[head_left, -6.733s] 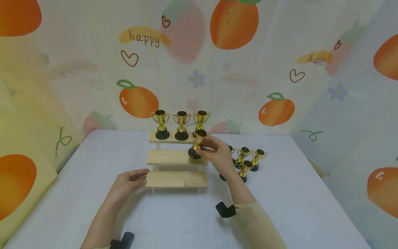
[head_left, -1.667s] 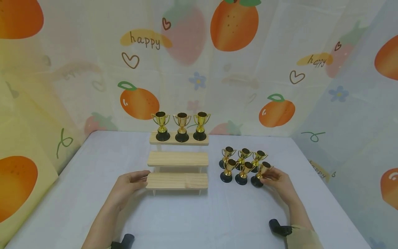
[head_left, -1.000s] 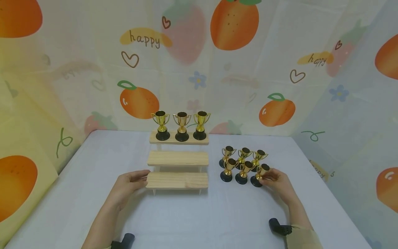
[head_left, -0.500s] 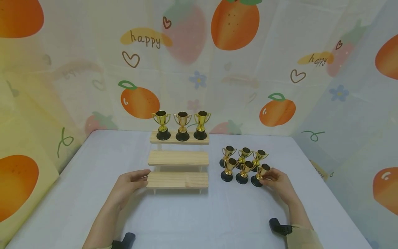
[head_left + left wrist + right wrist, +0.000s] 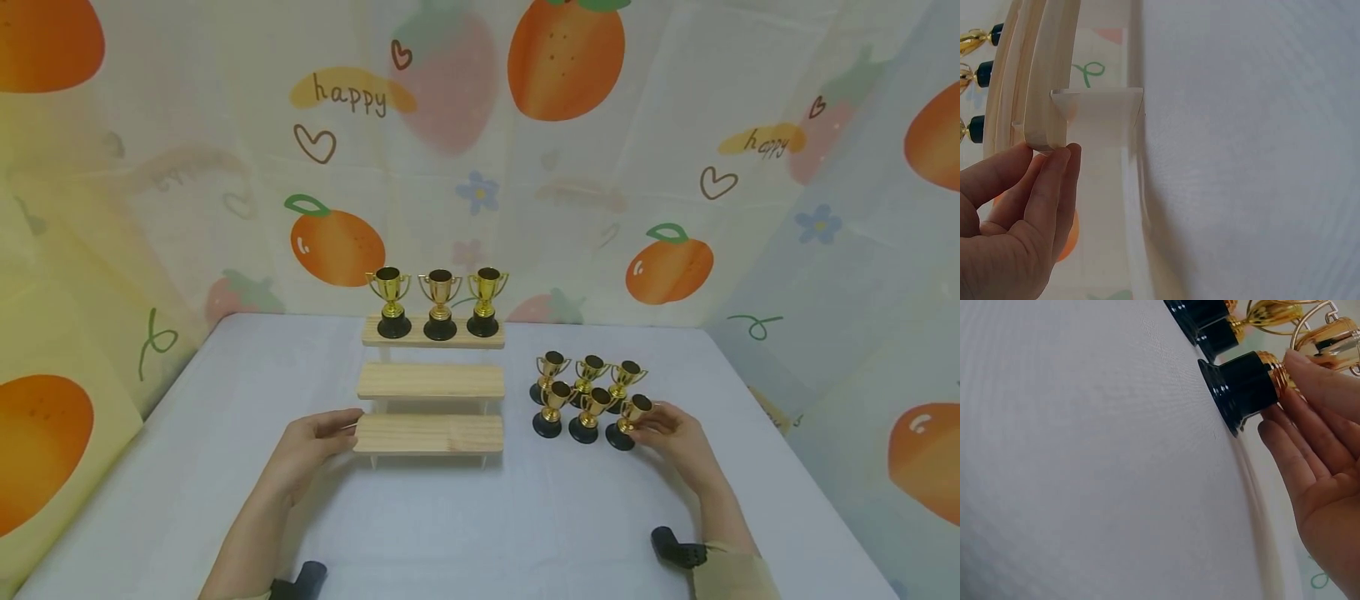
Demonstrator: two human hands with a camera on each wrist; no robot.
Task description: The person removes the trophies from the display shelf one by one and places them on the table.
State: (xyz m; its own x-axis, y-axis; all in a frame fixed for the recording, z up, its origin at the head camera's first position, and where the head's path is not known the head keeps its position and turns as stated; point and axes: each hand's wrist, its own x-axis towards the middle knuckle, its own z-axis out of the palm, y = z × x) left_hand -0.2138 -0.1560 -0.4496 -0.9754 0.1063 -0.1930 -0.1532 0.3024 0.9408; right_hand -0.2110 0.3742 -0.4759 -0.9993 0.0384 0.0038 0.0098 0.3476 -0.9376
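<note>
My left hand (image 5: 303, 450) pinches the left end of the lowest board of a three-tier wooden display stand (image 5: 429, 433); in the left wrist view, thumb and fingertips meet at the board's end (image 5: 1047, 134). Over on the right, my right hand (image 5: 675, 442) holds a small gold trophy cup (image 5: 626, 421) with a black base, the front-right one of a group. That trophy (image 5: 1241, 387) stands on the table in the right wrist view, thumb and fingers at its stem. Several like trophies (image 5: 555, 408) stand beside it in two rows.
Three gold trophies (image 5: 439, 304) stand in a row on the top tier. The middle tier (image 5: 430, 381) and lowest tier bear nothing. A white cloth covers the table (image 5: 450, 533). A fruit-patterned curtain (image 5: 570, 200) hangs behind and at both sides.
Earlier my right hand held a trophy over the middle tier; that hand has since moved right, and the trophy now stands at the group's front right. My left hand has kept its place.
</note>
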